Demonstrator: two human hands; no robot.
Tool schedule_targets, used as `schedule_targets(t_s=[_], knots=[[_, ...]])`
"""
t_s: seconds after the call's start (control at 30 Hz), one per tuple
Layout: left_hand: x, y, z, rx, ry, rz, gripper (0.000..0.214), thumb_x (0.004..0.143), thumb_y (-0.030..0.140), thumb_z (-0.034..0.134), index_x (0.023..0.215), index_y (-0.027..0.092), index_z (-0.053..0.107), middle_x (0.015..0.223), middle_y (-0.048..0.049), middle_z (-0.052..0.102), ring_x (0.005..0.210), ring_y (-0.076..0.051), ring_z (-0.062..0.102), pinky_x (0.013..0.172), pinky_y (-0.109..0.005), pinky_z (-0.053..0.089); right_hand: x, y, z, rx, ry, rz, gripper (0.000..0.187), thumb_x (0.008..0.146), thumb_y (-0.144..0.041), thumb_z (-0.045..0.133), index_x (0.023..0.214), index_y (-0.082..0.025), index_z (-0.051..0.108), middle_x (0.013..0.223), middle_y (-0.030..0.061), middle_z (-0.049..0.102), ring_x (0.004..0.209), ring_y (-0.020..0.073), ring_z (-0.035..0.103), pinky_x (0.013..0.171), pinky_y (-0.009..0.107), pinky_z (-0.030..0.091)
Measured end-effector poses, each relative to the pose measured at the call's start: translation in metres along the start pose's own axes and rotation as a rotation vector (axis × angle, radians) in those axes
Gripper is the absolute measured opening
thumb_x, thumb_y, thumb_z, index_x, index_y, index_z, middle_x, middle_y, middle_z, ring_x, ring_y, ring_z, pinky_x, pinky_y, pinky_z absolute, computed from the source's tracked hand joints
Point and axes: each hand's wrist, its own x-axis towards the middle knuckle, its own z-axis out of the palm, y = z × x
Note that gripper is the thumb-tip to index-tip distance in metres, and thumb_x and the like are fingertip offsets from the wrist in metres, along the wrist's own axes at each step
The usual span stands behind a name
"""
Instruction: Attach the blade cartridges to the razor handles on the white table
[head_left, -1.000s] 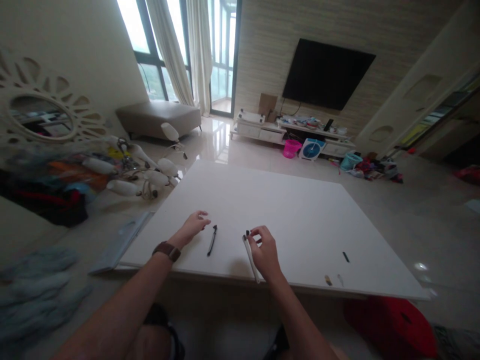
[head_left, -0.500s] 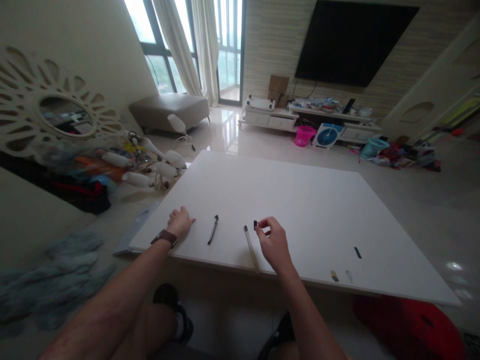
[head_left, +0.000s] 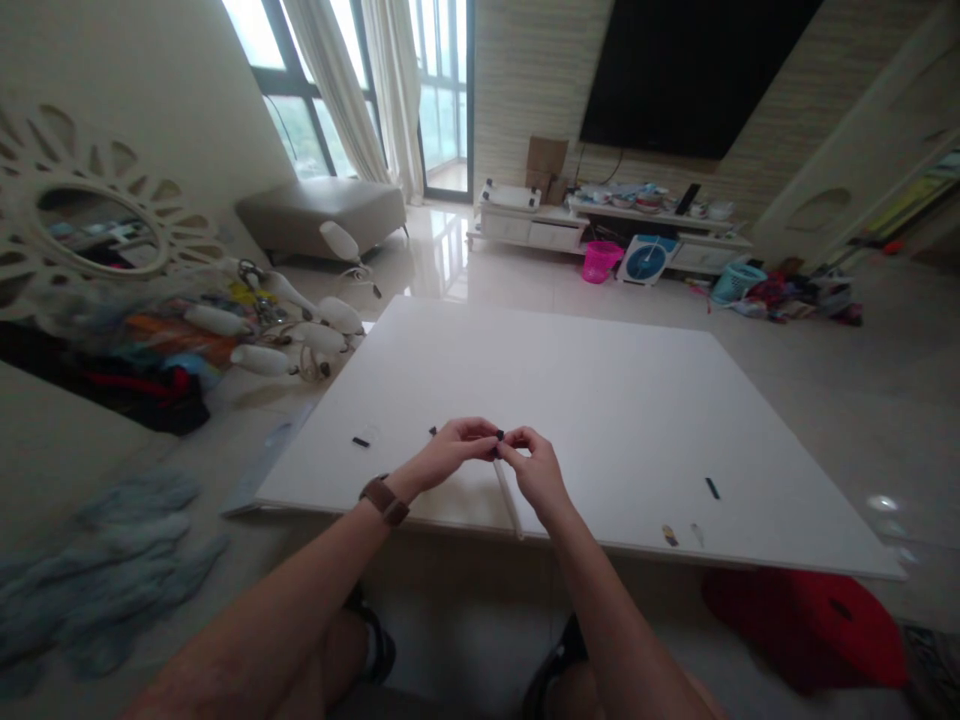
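Observation:
My two hands meet over the near edge of a large white board [head_left: 600,400]. My left hand [head_left: 450,455], with a brown watch on the wrist, pinches a small black piece [head_left: 499,436] from the left. My right hand [head_left: 536,470] pinches the same piece from the right. A clear pen barrel [head_left: 510,505] lies on the board just under my right hand, pointing at the near edge. A thin black refill [head_left: 433,431] is mostly hidden behind my left hand. A small black bit [head_left: 361,442] lies on the board to the left.
Another small black part [head_left: 712,488] and two tiny pieces [head_left: 669,536] lie near the board's right front. A white chandelier [head_left: 292,330] and a colourful heap lie on the floor at left. A red cushion [head_left: 806,625] sits at lower right, grey cloth [head_left: 97,570] at lower left.
My left hand left the board's left side and came to the right to meet my right hand at the small black piece. A small black bit now shows where the left hand rested.

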Motion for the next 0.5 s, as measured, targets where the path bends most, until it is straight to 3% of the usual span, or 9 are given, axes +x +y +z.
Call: schedule_targets(t_s=[0.13, 0.27, 0.37, 0.5], knots=[[-0.002, 0.005, -0.001, 0.013, 0.123, 0.026, 0.032, 0.074, 0.04, 0.077, 0.088, 0.012, 0.072, 0.084, -0.0071, 0.073, 0.081, -0.019, 0.068, 0.082, -0.035, 0.055, -0.003, -0.003, 0.007, -0.102, -0.001, -0.028, 0.018, 0.083, -0.037, 0.061, 0.079, -0.019, 0.059, 0.082, 0.0031, 0.067, 0.078, 0.0195, 0.065, 0.07, 0.03, 0.05], [-0.008, 0.018, -0.015, 0.199, 0.286, 0.109, 0.03, 0.076, 0.041, 0.074, 0.089, 0.013, 0.073, 0.079, -0.0054, 0.073, 0.078, -0.019, 0.068, 0.077, -0.033, 0.054, -0.017, -0.007, 0.012, -0.605, -0.06, -0.206, 0.006, 0.082, -0.023, 0.063, 0.087, -0.021, 0.061, 0.089, 0.0051, 0.068, 0.085, 0.0208, 0.063, 0.078, 0.033, 0.048], [-0.021, 0.024, -0.004, 0.389, 0.157, 0.129, 0.024, 0.081, 0.036, 0.069, 0.091, 0.016, 0.076, 0.083, -0.0059, 0.075, 0.081, -0.02, 0.066, 0.077, -0.031, 0.053, -0.031, 0.0, 0.021, -0.912, -0.206, -0.199, 0.01, 0.076, -0.016, 0.067, 0.085, -0.021, 0.065, 0.088, 0.0087, 0.071, 0.087, 0.0248, 0.065, 0.083, 0.036, 0.048], [-0.043, 0.022, 0.031, 0.68, -0.01, 0.197, 0.019, 0.086, 0.022, 0.061, 0.089, 0.019, 0.079, 0.085, -0.0072, 0.072, 0.081, -0.019, 0.064, 0.078, -0.031, 0.048, -0.04, 0.025, 0.037, -0.887, -0.287, -0.106, 0.02, 0.071, -0.01, 0.067, 0.087, -0.02, 0.071, 0.089, 0.0121, 0.076, 0.091, 0.0289, 0.07, 0.083, 0.038, 0.05]])
